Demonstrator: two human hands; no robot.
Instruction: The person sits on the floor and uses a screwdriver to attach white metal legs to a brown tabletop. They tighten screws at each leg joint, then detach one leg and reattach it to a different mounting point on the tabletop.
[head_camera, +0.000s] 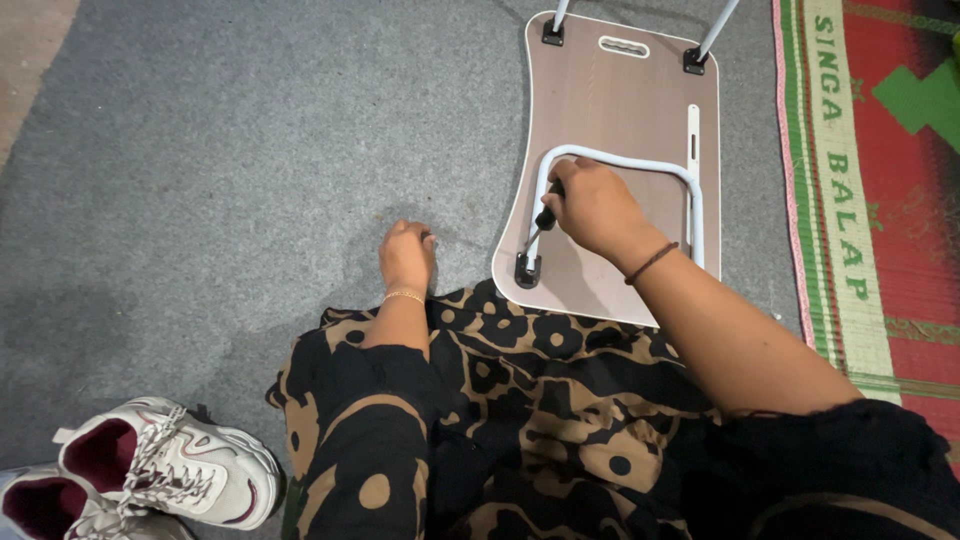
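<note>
Clasping a black-handled screwdriver (545, 218) at the tabletop's (620, 110) near edge, the right hand (595, 208) works while the left hand (406, 255), fisted, rests on open carpet (220, 200).

Right hand (592, 205) clenched, left hand (406, 254) fisted.

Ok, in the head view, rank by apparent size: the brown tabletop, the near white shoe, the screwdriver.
1. Brown tabletop, largest.
2. White shoe, though it lies nearer the camera.
3. Screwdriver in the right hand, smallest, partly hidden.

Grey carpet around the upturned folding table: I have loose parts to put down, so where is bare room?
Bare grey carpet spreads left of the folding table, above the sneakers. It is crowded near the left hand, right hand with screwdriver, and mat.
</note>
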